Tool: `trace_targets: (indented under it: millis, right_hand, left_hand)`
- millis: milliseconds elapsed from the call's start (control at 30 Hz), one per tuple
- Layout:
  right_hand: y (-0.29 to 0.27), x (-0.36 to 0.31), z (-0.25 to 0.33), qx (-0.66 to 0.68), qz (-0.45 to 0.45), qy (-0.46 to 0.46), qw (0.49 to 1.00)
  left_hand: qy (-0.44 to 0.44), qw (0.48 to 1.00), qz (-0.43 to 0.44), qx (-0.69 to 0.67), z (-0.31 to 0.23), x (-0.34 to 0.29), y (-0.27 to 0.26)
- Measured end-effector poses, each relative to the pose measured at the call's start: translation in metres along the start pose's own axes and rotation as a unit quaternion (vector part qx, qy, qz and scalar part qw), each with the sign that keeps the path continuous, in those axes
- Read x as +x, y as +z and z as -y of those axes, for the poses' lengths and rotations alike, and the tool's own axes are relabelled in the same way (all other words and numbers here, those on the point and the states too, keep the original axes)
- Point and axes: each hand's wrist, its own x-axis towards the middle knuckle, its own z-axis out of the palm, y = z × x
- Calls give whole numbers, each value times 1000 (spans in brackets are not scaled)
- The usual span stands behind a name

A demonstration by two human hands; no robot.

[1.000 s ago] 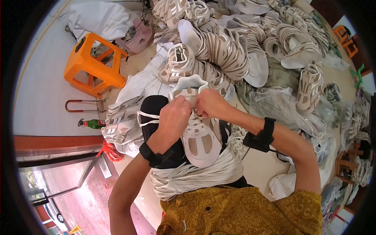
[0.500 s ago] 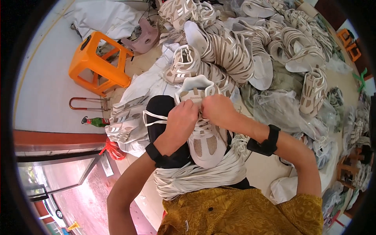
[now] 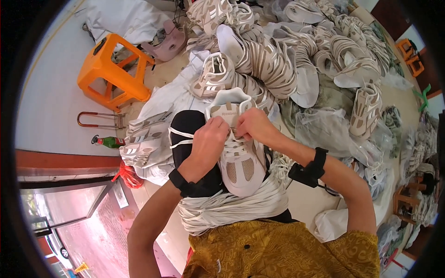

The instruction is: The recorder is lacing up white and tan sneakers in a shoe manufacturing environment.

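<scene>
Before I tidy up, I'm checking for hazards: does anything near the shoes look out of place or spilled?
The green bottle looks out of place: seemingly a drink bottle, right beside the shoes at left. I cannot tell whether it stands. No spill shows.

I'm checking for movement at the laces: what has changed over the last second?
The left hand and right hand have shifted slightly down the shoe toward its toe, leaving more of the tongue uncovered. No letting go is visible. Both hands stay at the laces; the white lace loop, orange stool and shoe pile look unchanged.
</scene>
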Motion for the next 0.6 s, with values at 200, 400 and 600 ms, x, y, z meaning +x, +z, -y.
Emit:
trace_targets:
  millis: [200, 400, 600]
  right_hand:
    - [-3, -1, 1, -48, 12, -26, 998]
    - [-5, -4, 0, -40, 4, -33, 999]
    - [-9, 2, 0, -123, -28, -77, 989]
  left_hand:
    - [19, 998, 53, -1, 2, 7, -3]
    - [114, 983, 101, 100, 2, 19, -12]
    - [157, 960, 150, 175, 0, 27, -10]
